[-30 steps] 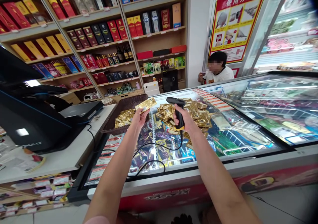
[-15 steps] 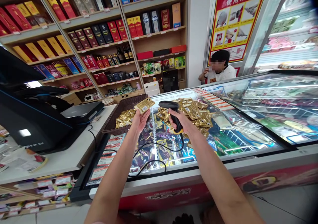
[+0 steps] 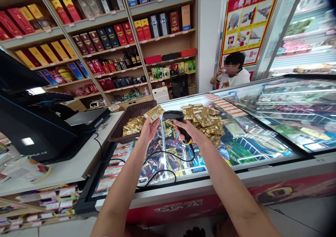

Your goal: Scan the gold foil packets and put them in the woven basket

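Over the glass top of a chest freezer [image 3: 189, 189], you hold a gold packet [image 3: 154, 113] in your left hand [image 3: 150, 129], its barcode [image 3: 155, 117] facing you; your right hand [image 3: 189, 129] is wrapped around the handle of a black scanner [image 3: 173, 116], whose head points left at the packet; the step in hand looks to be reading the code, and the next move seems to call for lining the scanner's head up with the barcode and steadying both; the packet sits at your left fingertips, seen over the right edge of a brown woven basket [image 3: 119, 133] near the freezer's far left corner; it is just beside the scanner's head, though whether they touch you cannot tell; a pile of gold packets [image 3: 203, 115] lies toward the freezer's far edge, beyond your right hand, while a cable [image 3: 181, 158] loops toward the near edge.
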Demonstrator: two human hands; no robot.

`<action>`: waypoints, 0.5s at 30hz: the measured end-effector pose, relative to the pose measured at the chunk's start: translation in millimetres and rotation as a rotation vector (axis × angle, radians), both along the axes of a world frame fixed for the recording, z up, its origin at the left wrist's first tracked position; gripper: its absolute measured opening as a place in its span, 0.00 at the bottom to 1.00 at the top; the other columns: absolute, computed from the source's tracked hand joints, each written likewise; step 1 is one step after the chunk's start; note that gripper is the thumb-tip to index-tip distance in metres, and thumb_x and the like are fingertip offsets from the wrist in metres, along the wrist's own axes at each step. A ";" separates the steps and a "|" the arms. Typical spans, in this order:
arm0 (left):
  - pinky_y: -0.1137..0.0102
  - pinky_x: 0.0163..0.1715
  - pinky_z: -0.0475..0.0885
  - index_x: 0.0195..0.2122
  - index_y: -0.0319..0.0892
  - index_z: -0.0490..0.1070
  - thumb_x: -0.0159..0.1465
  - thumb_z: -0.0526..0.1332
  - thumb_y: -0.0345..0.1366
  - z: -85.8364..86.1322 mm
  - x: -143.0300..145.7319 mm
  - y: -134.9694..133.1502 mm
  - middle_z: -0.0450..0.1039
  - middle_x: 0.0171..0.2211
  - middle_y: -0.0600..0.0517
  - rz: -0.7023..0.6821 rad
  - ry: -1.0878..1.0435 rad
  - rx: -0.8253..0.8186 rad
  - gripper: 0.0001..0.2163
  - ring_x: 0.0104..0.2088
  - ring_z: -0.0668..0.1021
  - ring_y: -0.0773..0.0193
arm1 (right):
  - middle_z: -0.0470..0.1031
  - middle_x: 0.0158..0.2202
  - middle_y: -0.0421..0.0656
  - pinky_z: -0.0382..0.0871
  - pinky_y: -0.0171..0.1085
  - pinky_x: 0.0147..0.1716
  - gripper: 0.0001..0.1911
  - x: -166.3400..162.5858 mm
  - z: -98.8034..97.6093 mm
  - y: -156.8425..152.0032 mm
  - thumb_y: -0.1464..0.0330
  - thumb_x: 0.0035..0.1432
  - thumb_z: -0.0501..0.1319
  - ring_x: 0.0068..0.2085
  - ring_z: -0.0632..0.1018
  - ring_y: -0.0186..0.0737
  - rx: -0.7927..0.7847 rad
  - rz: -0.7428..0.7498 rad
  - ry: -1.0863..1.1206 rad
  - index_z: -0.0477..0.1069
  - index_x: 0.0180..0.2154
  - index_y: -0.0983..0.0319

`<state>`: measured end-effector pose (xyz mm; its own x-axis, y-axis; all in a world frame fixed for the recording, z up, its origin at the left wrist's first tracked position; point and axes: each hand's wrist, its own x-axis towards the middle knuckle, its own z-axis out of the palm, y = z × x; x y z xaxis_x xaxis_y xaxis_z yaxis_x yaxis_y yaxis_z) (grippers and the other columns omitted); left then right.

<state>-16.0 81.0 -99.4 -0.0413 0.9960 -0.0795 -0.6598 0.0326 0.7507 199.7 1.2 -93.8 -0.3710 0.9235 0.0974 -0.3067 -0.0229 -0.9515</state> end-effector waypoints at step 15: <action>0.68 0.42 0.82 0.59 0.38 0.67 0.75 0.44 0.34 19.1 -52.7 26.8 0.75 0.53 0.39 0.235 -0.132 -0.209 0.18 0.51 0.81 0.58 | 0.66 0.20 0.35 0.57 0.30 0.12 0.24 -2.4 -2.9 3.5 0.48 0.50 0.70 0.15 0.63 0.27 -0.042 -0.028 0.092 0.67 0.29 0.60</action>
<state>-68.7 107.8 -80.3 -0.2434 0.9220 -0.3011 -0.7585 0.0126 0.6516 197.3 4.7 -96.7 -0.3365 0.9373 0.0905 -0.3937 -0.0527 -0.9177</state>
